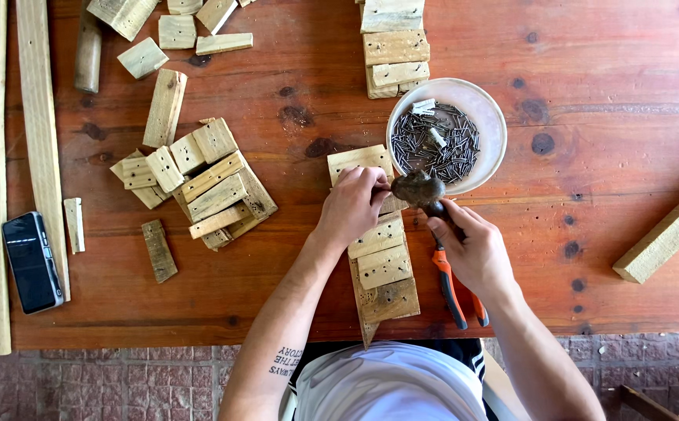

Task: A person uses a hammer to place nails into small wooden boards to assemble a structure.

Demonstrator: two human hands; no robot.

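My left hand (352, 204) pinches a small nail upright on a small assembly of short wooden blocks (382, 265) that lies on the reddish wooden table (589, 156). In my right hand (476, 249) is a hammer, gripped high on its handle. The dark hammer head (417, 188) sits right beside my left fingertips, over the upper blocks. Just beyond the hammer stands a white bowl (489, 109) holding several dark nails. Orange-handled pliers (450, 284) lie under my right wrist.
A heap of wooden offcuts (207, 183) lies at the left, with loose blocks behind it. A stack of blocks (394, 47) stands at the back. Long slats (39, 140) and a black phone (32, 261) are at the far left. A beam end (663, 238) lies at the right.
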